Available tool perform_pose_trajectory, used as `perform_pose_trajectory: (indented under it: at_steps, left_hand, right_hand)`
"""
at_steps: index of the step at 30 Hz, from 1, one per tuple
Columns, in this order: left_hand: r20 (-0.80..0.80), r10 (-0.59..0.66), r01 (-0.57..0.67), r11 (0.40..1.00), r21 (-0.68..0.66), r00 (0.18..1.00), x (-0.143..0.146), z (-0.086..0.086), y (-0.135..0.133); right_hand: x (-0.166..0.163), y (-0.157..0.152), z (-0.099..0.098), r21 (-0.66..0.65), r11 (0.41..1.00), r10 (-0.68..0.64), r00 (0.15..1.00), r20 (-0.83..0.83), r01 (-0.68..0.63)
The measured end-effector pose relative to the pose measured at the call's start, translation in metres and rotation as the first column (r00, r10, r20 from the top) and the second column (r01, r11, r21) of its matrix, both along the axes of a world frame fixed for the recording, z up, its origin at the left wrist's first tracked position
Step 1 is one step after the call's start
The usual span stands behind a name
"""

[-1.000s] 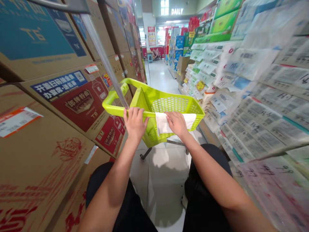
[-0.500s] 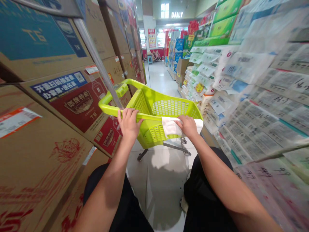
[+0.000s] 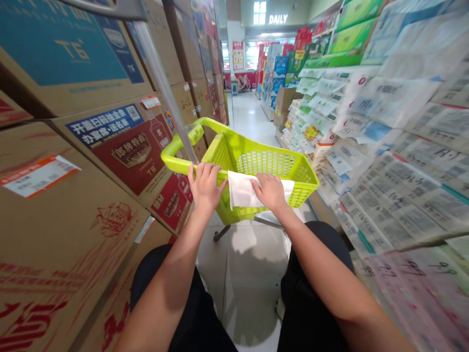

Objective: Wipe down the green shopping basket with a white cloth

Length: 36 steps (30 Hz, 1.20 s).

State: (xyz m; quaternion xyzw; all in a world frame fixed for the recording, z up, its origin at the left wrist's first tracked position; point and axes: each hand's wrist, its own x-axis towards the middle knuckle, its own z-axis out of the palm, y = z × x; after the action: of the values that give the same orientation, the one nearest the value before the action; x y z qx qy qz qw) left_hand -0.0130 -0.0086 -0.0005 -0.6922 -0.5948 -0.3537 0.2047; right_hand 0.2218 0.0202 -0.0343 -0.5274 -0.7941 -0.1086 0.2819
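Note:
A lime-green plastic shopping cart (image 3: 267,161) stands on the tiled floor just ahead of me in a shop aisle. My left hand (image 3: 205,185) is wrapped over the near rim of the cart, fingers curled round it. A white cloth (image 3: 240,190) lies draped over the same rim a little to the right, and my right hand (image 3: 270,189) presses down on it with fingers bent over the edge. Nothing shows inside the basket. Both forearms reach forward over my dark trousers.
Stacked brown cardboard cartons (image 3: 91,161) with red and blue print wall the left side. Shelves of white packaged goods (image 3: 395,146) line the right. The pale tiled aisle (image 3: 249,115) runs ahead toward more displays and a "DAILY" sign (image 3: 277,19).
My right hand has slid the white cloth leftward along the cart rim, closer to my left hand. The left hand keeps its grip and the cart has shifted slightly.

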Motion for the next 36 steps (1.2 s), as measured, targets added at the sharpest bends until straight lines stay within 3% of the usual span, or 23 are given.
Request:
perform_pose_trajectory:
  at_steps: [6,10,13,21,24,27,36]
  left_hand:
    - [-0.003,-0.005,0.005,1.0,-0.014,1.0,-0.003,0.003,0.007]
    - [0.004,0.008,-0.007,1.0,-0.022,1.0,0.004,0.001,0.009]
    - [0.022,0.012,-0.012,1.0,-0.009,1.0,0.012,0.0,0.007]
    - [0.0,-0.002,0.002,1.0,0.003,1.0,0.019,-0.002,-0.004]
    - [-0.021,-0.003,0.002,1.0,-0.016,1.0,0.011,-0.001,-0.002]
    - [-0.043,0.002,-0.004,0.999,-0.037,0.999,-0.001,0.002,0.003]
    - [0.003,0.009,-0.009,0.999,-0.035,1.0,-0.011,0.006,0.01]
  right_hand:
    - [0.086,0.011,-0.014,-0.001,0.98,-0.2,0.979,0.043,0.2]
    - [0.12,0.013,-0.019,-0.017,0.973,-0.228,0.971,0.069,0.23]
    - [0.106,0.011,-0.018,0.002,0.973,-0.233,0.972,0.034,0.233]
    - [0.0,0.006,-0.004,0.029,0.996,-0.083,0.996,-0.04,0.084]
    - [-0.011,0.006,-0.001,0.047,0.998,-0.051,0.998,-0.042,0.053]
    - [0.006,0.009,-0.003,0.013,0.999,-0.042,0.999,-0.012,0.042]
    - [0.108,0.016,-0.021,-0.044,0.969,-0.245,0.969,-0.026,0.244]
